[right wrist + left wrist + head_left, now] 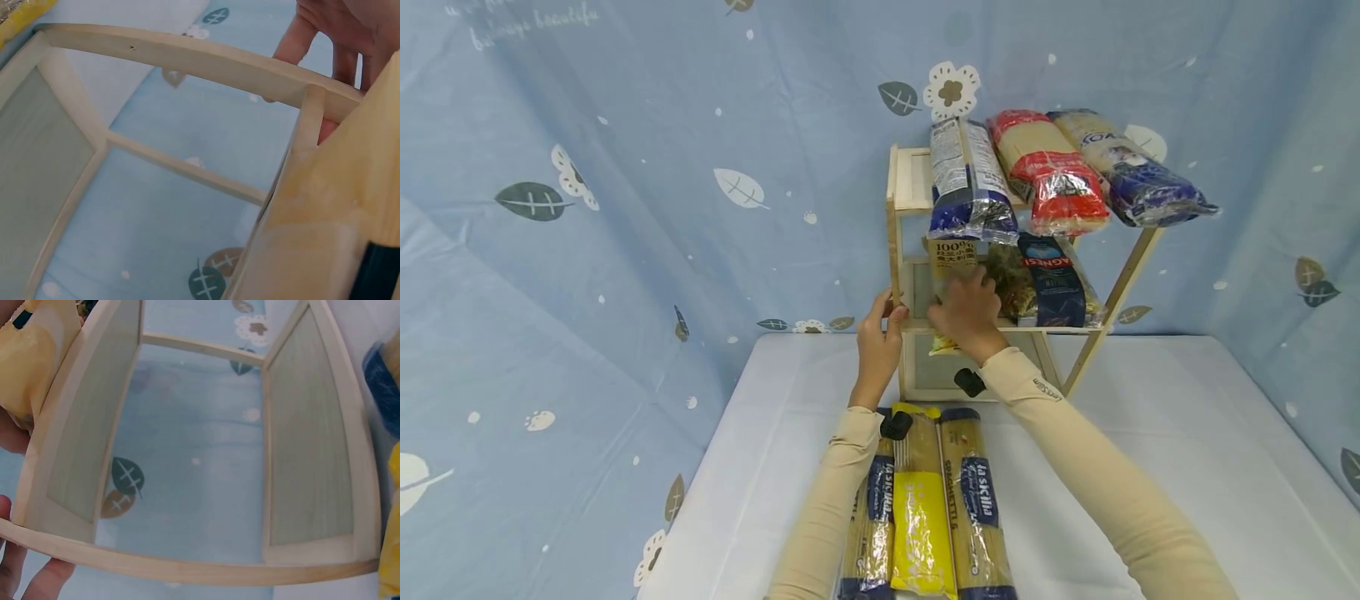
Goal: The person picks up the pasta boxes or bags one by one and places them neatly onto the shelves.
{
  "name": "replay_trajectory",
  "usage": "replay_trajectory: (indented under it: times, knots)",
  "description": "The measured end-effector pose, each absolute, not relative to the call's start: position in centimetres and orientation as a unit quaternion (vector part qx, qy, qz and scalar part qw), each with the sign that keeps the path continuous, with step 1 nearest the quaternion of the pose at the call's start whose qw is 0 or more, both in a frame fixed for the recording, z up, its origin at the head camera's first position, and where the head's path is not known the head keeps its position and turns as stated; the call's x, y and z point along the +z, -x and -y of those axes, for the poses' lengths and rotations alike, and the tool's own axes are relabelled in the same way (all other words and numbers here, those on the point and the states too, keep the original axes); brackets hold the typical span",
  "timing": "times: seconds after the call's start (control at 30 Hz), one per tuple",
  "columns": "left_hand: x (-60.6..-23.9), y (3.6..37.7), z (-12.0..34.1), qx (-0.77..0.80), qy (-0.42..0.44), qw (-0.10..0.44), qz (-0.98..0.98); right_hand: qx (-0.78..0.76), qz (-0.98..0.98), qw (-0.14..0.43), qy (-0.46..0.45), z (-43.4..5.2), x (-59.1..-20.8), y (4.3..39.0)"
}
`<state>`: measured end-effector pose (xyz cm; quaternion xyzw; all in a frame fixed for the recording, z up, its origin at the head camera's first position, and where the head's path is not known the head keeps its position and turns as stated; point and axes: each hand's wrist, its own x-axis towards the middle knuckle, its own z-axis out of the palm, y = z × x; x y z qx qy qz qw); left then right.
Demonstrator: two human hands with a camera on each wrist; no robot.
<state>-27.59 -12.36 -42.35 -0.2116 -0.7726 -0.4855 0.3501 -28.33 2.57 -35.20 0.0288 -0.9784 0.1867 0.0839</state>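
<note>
Your right hand [966,310] grips the yellow pasta packet [951,265] on the wooden rack's [908,327] middle shelf, just beside the dark blue packet [1051,279]. Your left hand [878,337] curls its fingers round the rack's front left post at shelf height. Three spaghetti packs [925,500] lie on the white table [1150,433] between your forearms.
</note>
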Motion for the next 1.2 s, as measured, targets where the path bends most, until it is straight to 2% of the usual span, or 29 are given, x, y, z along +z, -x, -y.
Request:
replay_trajectory:
  times: [0.37, 0.73, 0.93, 1.2]
  knots:
    - [-42.3, 27.3, 12.5, -0.488, 0.206, 0.343, 0.776, 0.184, 0.981, 0.034, -0.06, -2.7, -35.6, 26.6]
    - [-42.4, 27.6, 12.4, -0.483, 0.213, 0.347, 0.775, 0.185, 0.98, -0.018, -0.07, -3.5, -34.0, 24.2]
    - [-42.1, 27.4, 12.3, -0.49, 0.208, 0.35, 0.771, 0.185, 0.976, 0.0, -0.111, -4.4, -33.3, 22.9]
    - [-42.3, 27.5, 12.3, -0.49, 0.208, 0.352, 0.77, 0.237, 0.954, 0.05, -0.175, -6.7, -31.4, 20.7]
